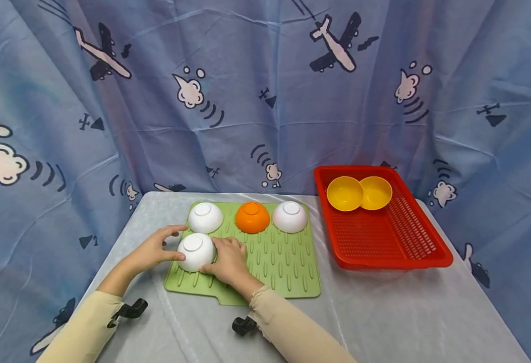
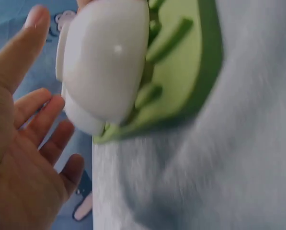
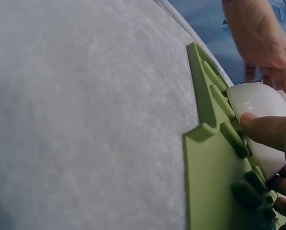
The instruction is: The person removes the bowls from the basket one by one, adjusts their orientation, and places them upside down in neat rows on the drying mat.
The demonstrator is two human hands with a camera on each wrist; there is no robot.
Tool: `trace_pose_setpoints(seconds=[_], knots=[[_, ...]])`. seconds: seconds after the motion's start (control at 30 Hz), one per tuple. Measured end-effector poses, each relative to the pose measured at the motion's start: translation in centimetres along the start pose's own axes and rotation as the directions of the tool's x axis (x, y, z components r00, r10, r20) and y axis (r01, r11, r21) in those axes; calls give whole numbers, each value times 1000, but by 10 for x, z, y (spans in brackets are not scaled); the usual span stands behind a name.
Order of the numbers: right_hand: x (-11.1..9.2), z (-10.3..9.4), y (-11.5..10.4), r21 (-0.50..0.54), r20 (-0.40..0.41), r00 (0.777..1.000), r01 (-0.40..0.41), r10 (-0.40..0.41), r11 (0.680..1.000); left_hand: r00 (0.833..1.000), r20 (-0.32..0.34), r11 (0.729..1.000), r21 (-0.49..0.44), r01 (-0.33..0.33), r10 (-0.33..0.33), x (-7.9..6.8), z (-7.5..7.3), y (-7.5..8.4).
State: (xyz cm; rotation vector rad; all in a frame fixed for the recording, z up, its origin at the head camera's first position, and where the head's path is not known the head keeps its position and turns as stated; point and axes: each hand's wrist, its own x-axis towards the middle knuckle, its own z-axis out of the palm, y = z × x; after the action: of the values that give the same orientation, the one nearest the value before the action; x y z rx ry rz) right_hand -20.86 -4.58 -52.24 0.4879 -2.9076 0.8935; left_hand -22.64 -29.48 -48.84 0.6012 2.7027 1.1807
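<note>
A white bowl (image 1: pixel 195 259) lies upside down on the front left of a green ribbed drying mat (image 1: pixel 276 282). My right hand (image 1: pixel 231 262) holds its right side, with the thumb (image 3: pixel 265 129) pressed on the wall and the fingers curled round behind. On the other side, my left hand (image 1: pixel 152 252) is spread beside the bowl, its thumb tip near the wall; the left wrist view shows its fingers (image 2: pixel 47 120) loosely extended. Behind stand a second white bowl (image 1: pixel 204 219), an orange bowl (image 1: pixel 252 220) and a pinkish-white bowl (image 1: pixel 290 219) in a row, all inverted.
To the right of the mat stands a red perforated basket (image 1: pixel 394 263). Two yellow bowls, one at left (image 1: pixel 344 194) and one overlapping it at right (image 1: pixel 377 193), sit in its far end. A blue printed curtain (image 1: pixel 247 101) hangs behind the grey-covered table (image 1: pixel 383 317).
</note>
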Motion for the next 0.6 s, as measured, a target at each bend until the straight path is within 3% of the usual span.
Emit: trace_pose_setpoints(seconds=[0.27,0.6], knots=[[-1,1,1,5,11,1000,-3,3,1000,997,-68,998,53,-28,32,13,13,11],[-1,1,0,-17,19,1000,5,-5,1000,994,-104,990,135,40,-26,13,18,22]])
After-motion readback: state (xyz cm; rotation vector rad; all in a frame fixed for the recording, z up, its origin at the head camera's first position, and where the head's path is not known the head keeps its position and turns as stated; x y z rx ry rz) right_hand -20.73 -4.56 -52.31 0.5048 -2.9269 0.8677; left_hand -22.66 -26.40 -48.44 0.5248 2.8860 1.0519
